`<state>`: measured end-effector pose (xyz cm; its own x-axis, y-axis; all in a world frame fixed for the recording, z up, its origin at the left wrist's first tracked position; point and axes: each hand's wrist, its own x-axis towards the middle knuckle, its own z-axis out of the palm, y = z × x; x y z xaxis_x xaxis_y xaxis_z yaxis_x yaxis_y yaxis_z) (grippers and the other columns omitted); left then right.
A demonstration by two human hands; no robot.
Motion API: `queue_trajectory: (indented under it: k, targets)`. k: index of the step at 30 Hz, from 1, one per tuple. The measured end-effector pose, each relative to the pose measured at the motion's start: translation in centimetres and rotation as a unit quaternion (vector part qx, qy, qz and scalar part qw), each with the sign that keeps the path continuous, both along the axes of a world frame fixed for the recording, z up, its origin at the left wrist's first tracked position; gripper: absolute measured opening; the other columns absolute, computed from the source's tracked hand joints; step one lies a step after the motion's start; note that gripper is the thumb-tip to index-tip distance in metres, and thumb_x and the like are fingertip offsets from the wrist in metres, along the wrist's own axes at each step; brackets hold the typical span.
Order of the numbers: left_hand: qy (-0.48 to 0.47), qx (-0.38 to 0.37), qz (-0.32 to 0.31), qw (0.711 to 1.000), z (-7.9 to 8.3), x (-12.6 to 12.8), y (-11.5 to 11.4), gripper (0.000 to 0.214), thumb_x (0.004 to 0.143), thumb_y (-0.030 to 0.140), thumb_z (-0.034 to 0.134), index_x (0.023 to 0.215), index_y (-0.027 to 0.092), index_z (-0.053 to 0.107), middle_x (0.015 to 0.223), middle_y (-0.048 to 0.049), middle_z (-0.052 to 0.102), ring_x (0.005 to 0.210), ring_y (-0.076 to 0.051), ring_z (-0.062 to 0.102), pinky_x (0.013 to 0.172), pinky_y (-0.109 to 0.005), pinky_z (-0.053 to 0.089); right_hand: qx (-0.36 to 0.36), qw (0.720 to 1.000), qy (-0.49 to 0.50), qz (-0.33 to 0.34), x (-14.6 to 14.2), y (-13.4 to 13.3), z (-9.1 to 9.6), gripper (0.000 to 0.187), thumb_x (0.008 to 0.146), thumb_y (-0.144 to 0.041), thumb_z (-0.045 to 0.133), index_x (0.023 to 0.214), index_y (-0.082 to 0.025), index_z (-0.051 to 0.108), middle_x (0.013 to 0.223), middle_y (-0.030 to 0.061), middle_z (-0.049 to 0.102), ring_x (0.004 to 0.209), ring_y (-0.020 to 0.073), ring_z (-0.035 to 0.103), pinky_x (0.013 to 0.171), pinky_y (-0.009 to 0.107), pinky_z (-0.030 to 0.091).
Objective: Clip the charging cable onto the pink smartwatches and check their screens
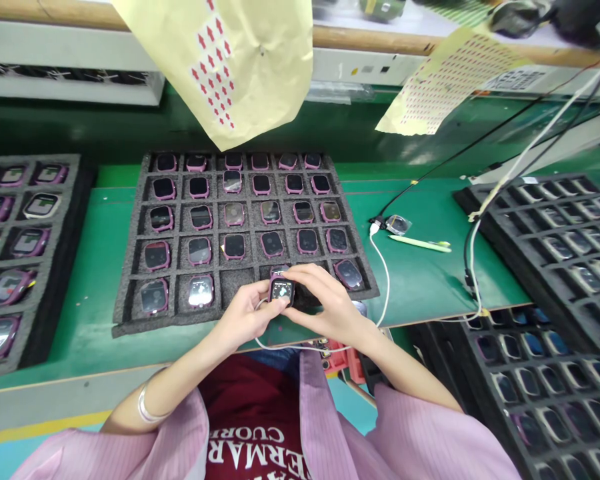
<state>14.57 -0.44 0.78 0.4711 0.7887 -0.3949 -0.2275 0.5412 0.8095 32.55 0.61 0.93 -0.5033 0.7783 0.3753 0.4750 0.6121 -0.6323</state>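
Between both hands I hold a purple-framed smartwatch without a strap, its screen lit with a watch face. My left hand pinches its left side, and the thumb lies across the lower screen. My right hand grips the top and right side with bent fingers. A white charging cable runs up to the watch by my left fingers; its end is hidden. Just beyond my hands lies a grey foam tray with several purple watches in its compartments; the one left of the watch holds nothing.
Another foam tray of watches stands at the left. More trays are stacked at the right. A green pen and a small bagged item lie by the cable plug. Yellow sticker sheets hang overhead.
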Motion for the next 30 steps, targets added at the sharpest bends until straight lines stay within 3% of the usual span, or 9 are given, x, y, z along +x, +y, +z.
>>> queue_trajectory:
  k: [4,7,11,14,17,20,23,26,30]
  targets:
    - [0.012,0.029,0.007,0.999,-0.2,0.1,-0.1,0.038,0.076,0.041,0.072,0.096,0.01,0.062,0.064,0.0031,0.052,0.042,-0.003,0.034,0.04,-0.019,0.026,0.008,1.0,-0.01,0.0,0.0,-0.1,0.1,0.038,0.084,-0.024,0.067,0.119,-0.017,0.055,0.11,0.0124,0.062,0.103,0.0263,0.06,0.089,0.044,0.051]
    - [0.043,0.08,-0.007,0.996,-0.7,0.1,-0.2,0.034,0.08,0.039,0.068,0.1,0.012,0.061,0.079,-0.0021,0.058,0.06,-0.009,0.048,0.051,-0.019,0.037,-0.006,1.0,0.006,0.004,0.5,0.2,0.7,0.036,0.083,-0.024,0.068,0.116,-0.017,0.056,0.109,0.0113,0.062,0.102,0.0257,0.06,0.088,0.042,0.051]
    - [0.072,0.084,-0.061,0.992,-0.6,-0.1,-0.2,0.038,0.078,0.038,0.07,0.105,0.014,0.055,0.081,0.0005,0.055,0.055,-0.006,0.043,0.048,-0.019,0.034,-0.031,0.998,0.038,-0.03,2.6,1.1,1.5,0.036,0.078,-0.028,0.075,0.108,-0.018,0.057,0.104,0.0092,0.062,0.1,0.0251,0.06,0.088,0.041,0.049]
    - [0.077,0.07,-0.051,0.993,0.0,0.0,-0.1,0.036,0.08,0.037,0.068,0.104,0.014,0.054,0.081,0.0015,0.053,0.049,-0.003,0.036,0.044,-0.017,0.029,-0.034,0.995,-0.076,-0.047,4.6,1.5,1.7,0.036,0.079,-0.029,0.074,0.109,-0.017,0.059,0.108,0.0108,0.06,0.104,0.0283,0.056,0.091,0.046,0.046]
    - [0.08,0.063,-0.047,0.994,0.4,0.3,0.0,0.034,0.082,0.036,0.065,0.106,0.014,0.054,0.085,0.0,0.055,0.048,-0.002,0.035,0.043,-0.017,0.028,-0.054,0.979,-0.198,-0.012,6.8,1.6,2.4,0.043,0.084,-0.032,0.069,0.123,-0.017,0.056,0.121,0.0138,0.055,0.111,0.0304,0.052,0.094,0.049,0.043]
    - [0.079,0.077,-0.041,0.993,0.4,0.4,-0.1,0.031,0.083,0.034,0.065,0.103,0.014,0.055,0.086,-0.0011,0.057,0.051,-0.003,0.039,0.046,-0.017,0.031,-0.068,0.971,-0.226,0.028,9.1,2.1,3.9,0.037,0.091,-0.028,0.059,0.127,-0.02,0.056,0.124,0.0129,0.052,0.113,0.0284,0.05,0.095,0.045,0.043]
    - [0.07,0.08,-0.047,0.993,0.5,0.6,-0.1,0.028,0.082,0.031,0.066,0.1,0.013,0.056,0.085,-0.0009,0.057,0.052,-0.003,0.039,0.046,-0.016,0.03,-0.097,0.958,-0.264,0.051,10.8,3.0,4.9,0.032,0.09,-0.023,0.059,0.122,-0.021,0.06,0.115,0.0112,0.053,0.108,0.0271,0.052,0.092,0.042,0.044]
    - [0.065,0.07,-0.061,0.994,0.5,1.0,0.0,0.03,0.08,0.031,0.068,0.1,0.013,0.055,0.086,-0.0017,0.058,0.05,-0.002,0.038,0.045,-0.017,0.03,-0.141,0.944,-0.291,0.067,11.4,3.8,4.6,0.046,0.086,-0.02,0.064,0.131,-0.022,0.054,0.11,0.01,0.05,0.102,0.0254,0.053,0.086,0.038,0.048]
    - [0.08,0.069,-0.064,0.992,0.2,1.6,0.0,0.033,0.079,0.032,0.068,0.101,0.012,0.054,0.091,-0.0042,0.06,0.05,-0.002,0.037,0.043,-0.017,0.029,-0.145,0.938,-0.305,0.075,11.0,4.1,4.0,0.055,0.085,-0.017,0.063,0.138,-0.023,0.048,0.104,0.0086,0.05,0.098,0.0245,0.054,0.083,0.036,0.049]
